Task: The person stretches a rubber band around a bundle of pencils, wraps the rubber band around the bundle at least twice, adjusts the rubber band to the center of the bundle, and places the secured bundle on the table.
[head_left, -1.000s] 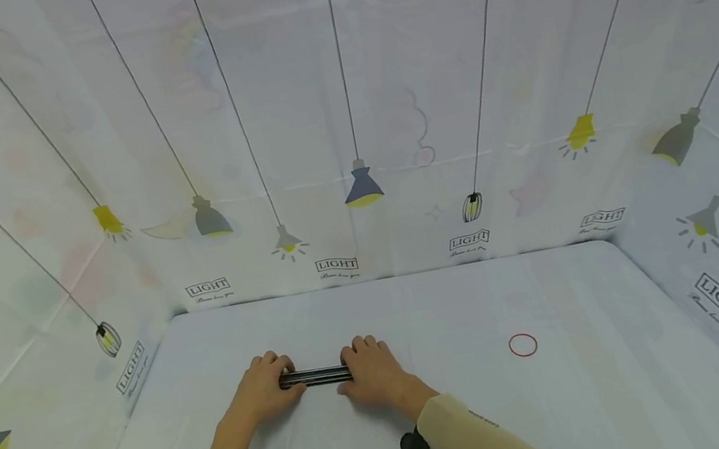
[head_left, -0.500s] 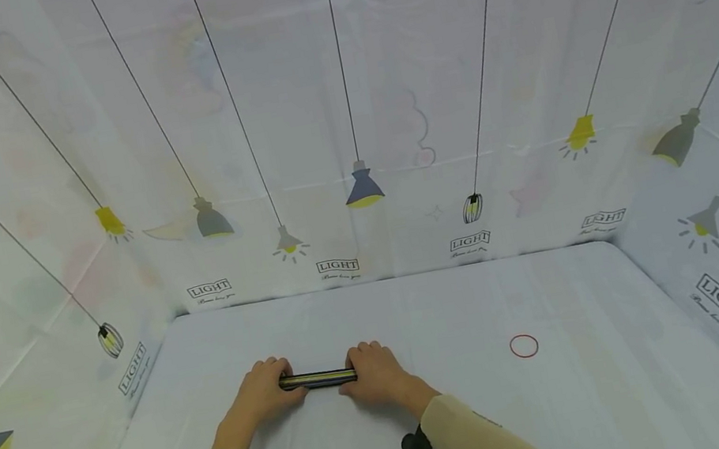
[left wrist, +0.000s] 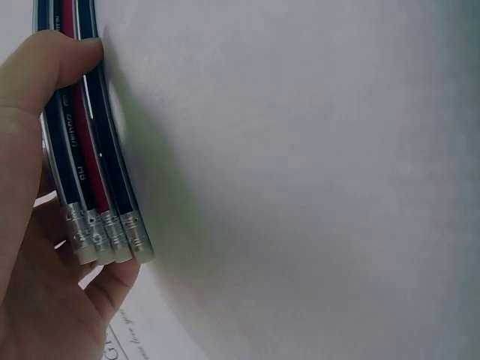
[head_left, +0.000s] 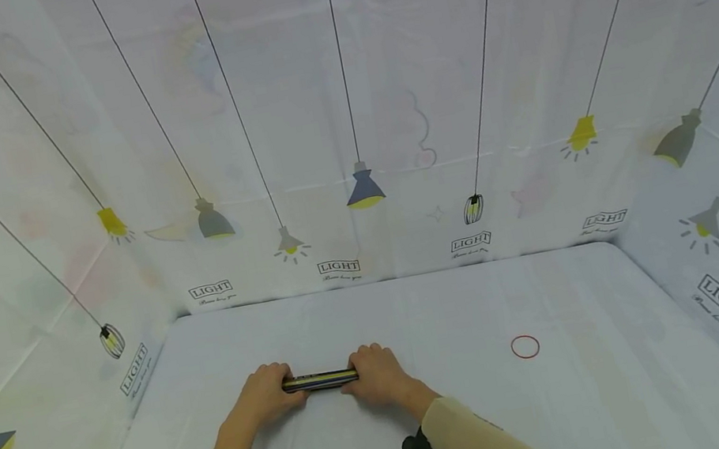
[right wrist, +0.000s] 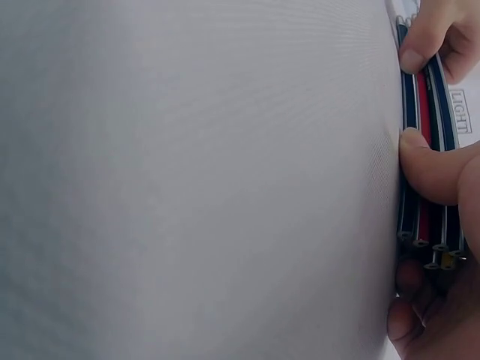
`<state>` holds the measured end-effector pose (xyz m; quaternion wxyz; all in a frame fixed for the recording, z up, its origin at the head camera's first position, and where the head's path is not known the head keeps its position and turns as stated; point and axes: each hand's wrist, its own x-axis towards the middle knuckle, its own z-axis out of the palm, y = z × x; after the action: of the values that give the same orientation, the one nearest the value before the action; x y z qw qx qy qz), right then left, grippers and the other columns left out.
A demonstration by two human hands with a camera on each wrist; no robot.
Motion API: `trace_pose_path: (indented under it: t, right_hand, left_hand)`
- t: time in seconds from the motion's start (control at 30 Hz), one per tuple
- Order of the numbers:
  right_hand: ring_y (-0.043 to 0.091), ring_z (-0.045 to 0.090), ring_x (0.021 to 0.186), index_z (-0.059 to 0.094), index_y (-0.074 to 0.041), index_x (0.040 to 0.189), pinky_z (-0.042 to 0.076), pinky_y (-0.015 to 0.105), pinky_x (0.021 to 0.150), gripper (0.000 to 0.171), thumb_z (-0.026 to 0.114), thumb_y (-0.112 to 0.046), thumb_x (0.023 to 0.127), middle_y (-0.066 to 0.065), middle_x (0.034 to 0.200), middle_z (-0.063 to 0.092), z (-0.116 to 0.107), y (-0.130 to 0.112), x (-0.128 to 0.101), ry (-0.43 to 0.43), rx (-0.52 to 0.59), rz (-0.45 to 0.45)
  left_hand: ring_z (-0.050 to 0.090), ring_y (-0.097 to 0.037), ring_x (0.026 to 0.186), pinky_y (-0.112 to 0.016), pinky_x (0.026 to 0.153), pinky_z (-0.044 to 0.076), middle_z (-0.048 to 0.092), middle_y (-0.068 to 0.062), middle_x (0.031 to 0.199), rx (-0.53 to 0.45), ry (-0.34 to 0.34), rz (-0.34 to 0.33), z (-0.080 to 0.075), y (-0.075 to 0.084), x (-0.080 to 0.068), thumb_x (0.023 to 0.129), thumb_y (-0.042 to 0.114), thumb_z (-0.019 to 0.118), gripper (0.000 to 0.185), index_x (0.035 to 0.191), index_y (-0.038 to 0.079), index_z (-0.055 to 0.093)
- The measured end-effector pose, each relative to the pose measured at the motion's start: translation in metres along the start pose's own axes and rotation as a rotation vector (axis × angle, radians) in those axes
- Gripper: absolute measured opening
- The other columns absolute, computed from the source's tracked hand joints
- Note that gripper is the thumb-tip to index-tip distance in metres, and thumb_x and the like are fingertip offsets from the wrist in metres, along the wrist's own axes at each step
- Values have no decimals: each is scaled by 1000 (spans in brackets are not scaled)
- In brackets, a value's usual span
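A person's left hand and right hand are grasping the nine- and three-o'clock ends of a bundle of dark-blue and red metal-ferruled pencils, which is occupying seven o'clock in the head view. At three o'clock from it, a thin red ring is lying on the white table.

The head view looks forward and down across the white, round-cornered surface; both wrist views, far closer, share slim dark-blue and red pencils.
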<state>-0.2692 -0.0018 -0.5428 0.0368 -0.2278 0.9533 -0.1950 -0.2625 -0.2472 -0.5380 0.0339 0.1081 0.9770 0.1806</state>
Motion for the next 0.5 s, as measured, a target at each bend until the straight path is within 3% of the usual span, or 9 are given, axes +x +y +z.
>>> trace_pose_path:
  t: [0.3,0.5]
  right_hand:
    - [16,47,81,67,-8,101,41,34,76,35,75,-40,92,-3,87,57,-3,1,-3,-3,-15,-32]
    - [13,49,78,64,-10,99,42,33,75,27,75,-33,93,-6,83,58,-9,3,-2,-34,105,-1]
  left_hand:
    - [48,-15,70,-37,68,44,55,5,75,22,-13,20,1,3,-2,82,34,83,29,82,14,63]
    - [48,-14,67,-35,64,42,53,5,72,-43,-10,12,-1,5,-3,84,34,81,29,82,15,59]
